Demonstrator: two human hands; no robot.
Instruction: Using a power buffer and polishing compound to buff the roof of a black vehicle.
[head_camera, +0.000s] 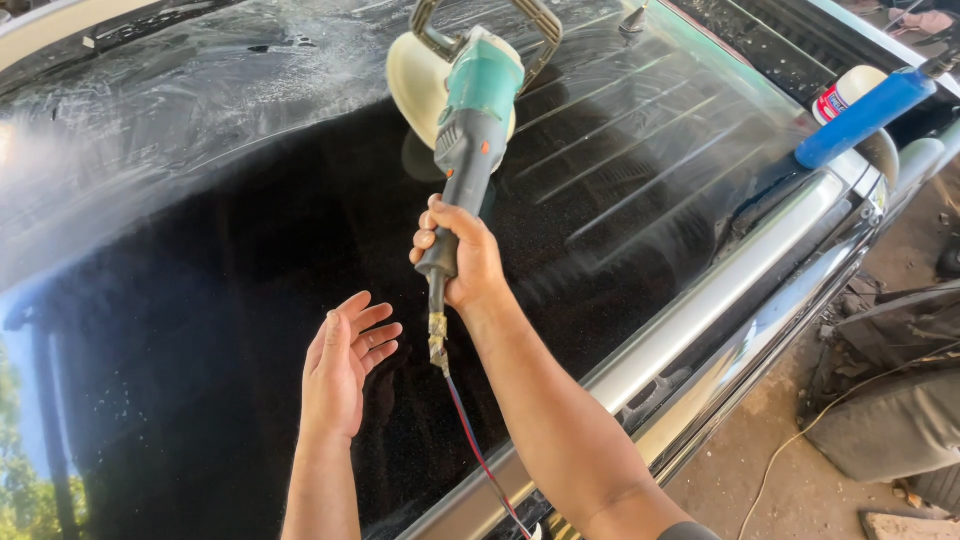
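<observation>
Right hand (462, 262) fingers clamp polisher (470, 120) on windshield (200, 300) (left hand (342, 362) fingers apart).

A teal and grey polishing machine (470, 120) is gripped at the rear of its handle by the right hand (458, 255), with its cream pad (415, 80) laid against the dark glass (250, 300) of a vehicle. A loop handle (540, 25) is seen at the machine's head. The cord (470, 430) is trailed down from the handle past the forearm. The left hand (342, 365) is held open and empty just beside the cord. A blue bottle (865, 118) and what may be a white jar (845, 92) are set by the glass's right edge.
</observation>
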